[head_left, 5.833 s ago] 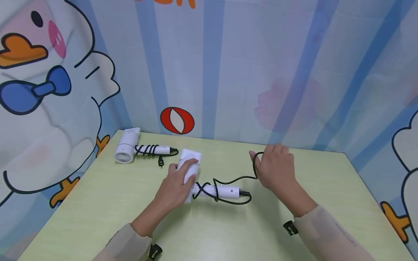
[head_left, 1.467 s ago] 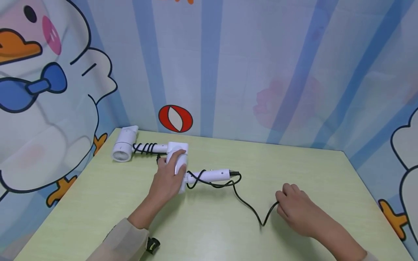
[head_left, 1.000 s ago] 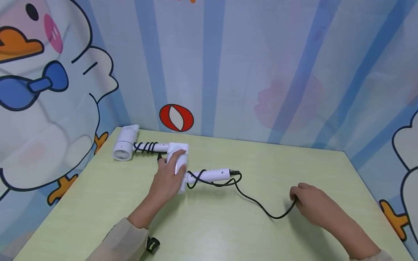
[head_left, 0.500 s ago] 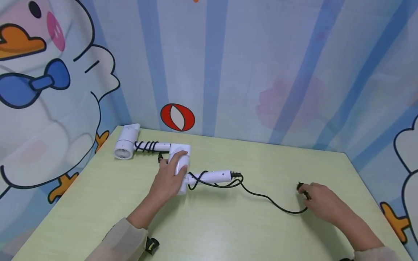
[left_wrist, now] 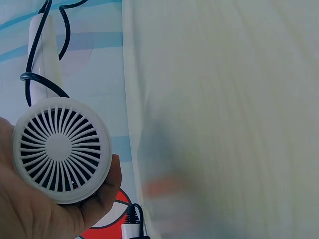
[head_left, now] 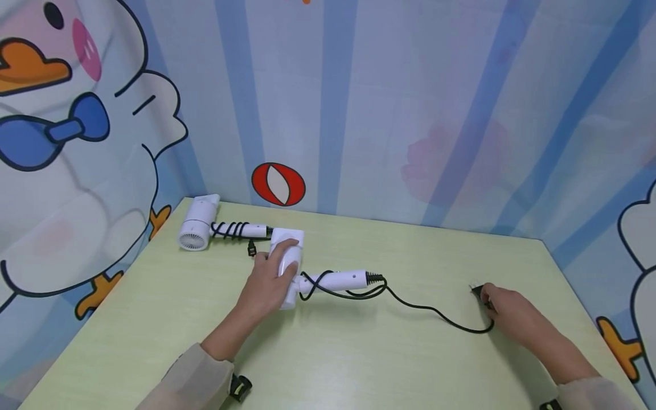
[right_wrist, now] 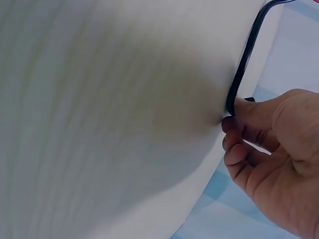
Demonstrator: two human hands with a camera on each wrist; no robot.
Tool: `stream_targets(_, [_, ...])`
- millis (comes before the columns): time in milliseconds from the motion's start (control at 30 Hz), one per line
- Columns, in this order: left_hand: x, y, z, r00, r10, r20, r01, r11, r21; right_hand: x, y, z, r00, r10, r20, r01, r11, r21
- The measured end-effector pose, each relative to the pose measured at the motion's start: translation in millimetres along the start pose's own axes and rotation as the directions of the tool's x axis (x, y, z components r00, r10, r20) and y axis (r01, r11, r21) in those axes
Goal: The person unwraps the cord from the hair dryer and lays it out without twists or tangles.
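A white hair dryer (head_left: 335, 279) is held over the left part of the surface (head_left: 384, 364), its barrel gripped by the left hand (head_left: 263, 285), with the fingers curled round it. The handle is pointed towards the right, and whether the dryer is touching the surface cannot be told. In the left wrist view, the round grille (left_wrist: 59, 148) is seen within the grasp of the palm and fingers. A black cord (head_left: 435, 310) is crossed loosely over the handle and run out in a slack curve to the right hand (head_left: 515, 313), by whose fingers the black plug (head_left: 476, 291) is pinched, its prongs directed away from the person. A second white hair dryer (head_left: 199, 225) is placed near the far left corner, its cord wound in several turns round the handle; its small plug (head_left: 251, 248) is seen just beside the left hand. The surface is backed by a blue-striped cartoon backdrop (head_left: 379, 114).
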State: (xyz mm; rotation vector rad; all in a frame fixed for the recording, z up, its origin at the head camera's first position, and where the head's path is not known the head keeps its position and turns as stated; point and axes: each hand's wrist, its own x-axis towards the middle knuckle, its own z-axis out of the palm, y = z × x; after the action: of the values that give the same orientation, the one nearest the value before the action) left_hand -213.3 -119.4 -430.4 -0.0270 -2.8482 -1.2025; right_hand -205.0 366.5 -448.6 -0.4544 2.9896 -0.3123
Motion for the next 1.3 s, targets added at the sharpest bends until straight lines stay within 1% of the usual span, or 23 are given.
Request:
stream_targets(167, [0.0, 1.5, 0.5, 1.0, -0.004, 0.005, 0.003, 1.0, 0.011, -2, 2, 1, 1.0, -0.017, 0.026, 0.016, 0.999, 0.032])
stream_targets(300, [-0.6, 2.8, 1.1, 1.0, -0.006, 0.011, 0.006, 1.0, 0.026, -5, 1, 0, 0.999, 0.002, 0.04, -0.004, 0.998, 0.056])
stream_targets(367, [-0.8, 3.2, 1.5, 1.0, -0.005, 0.01, 0.004, 0.999, 0.035, -6, -2, -2, 0.999, 0.021, 0.03, -0.022, 0.999, 0.046])
stream_targets(433, [-0.8, 3.3, 2.0, 1.0, 0.0, 0.006, 0.0, 0.999, 0.043, -7, -8, -5, 0.999, 0.034, -0.001, -0.034, 0.999, 0.014])
stream_targets(500, [-0.8, 3.4, 2.8, 1.0, 0.006, 0.004, -0.006, 0.999, 0.052, -8, -19, -8, 0.998, 0.041, -0.05, -0.043, 0.998, -0.036])
stream_targets(600, [-0.9, 3.1, 3.7, 1.0, 0.008, 0.002, -0.008, 0.998, 0.061, -9, -44, -10, 0.99, 0.031, -0.136, -0.045, 0.994, -0.095])
stream_targets(767, [-1.7, 2.2, 4.9, 1.0, 0.002, -0.005, -0.001, 0.997, 0.073, -12, -93, -6, 0.965, -0.015, -0.262, -0.024, 0.989, -0.144])
stream_targets(867, [-2.3, 2.6, 5.2, 1.0, 0.008, -0.009, -0.007, 0.997, 0.077, -16, -120, -5, 0.948, -0.046, -0.314, -0.005, 0.987, -0.161])
stream_targets(1000, [-3.5, 3.5, 5.0, 1.0, 0.012, -0.012, -0.011, 0.997, 0.079, -24, -150, -2, 0.933, -0.083, -0.35, 0.024, 0.985, -0.171])
stream_targets(1133, [-4.1, 4.0, 5.1, 1.0, 0.013, -0.014, -0.012, 0.997, 0.082, -31, -169, 0, 0.918, -0.111, -0.38, 0.043, 0.982, -0.184])
stream_targets(1233, [-4.5, 4.2, 5.0, 1.0, 0.012, -0.018, -0.01, 0.997, 0.081, -32, -175, 1, 0.91, -0.121, -0.397, 0.045, 0.98, -0.194])
stream_targets(1300, [-4.9, 4.1, 5.0, 1.0, 0.009, -0.017, -0.008, 0.996, 0.084, -32, -176, 2, 0.909, -0.118, -0.401, 0.04, 0.98, -0.196])
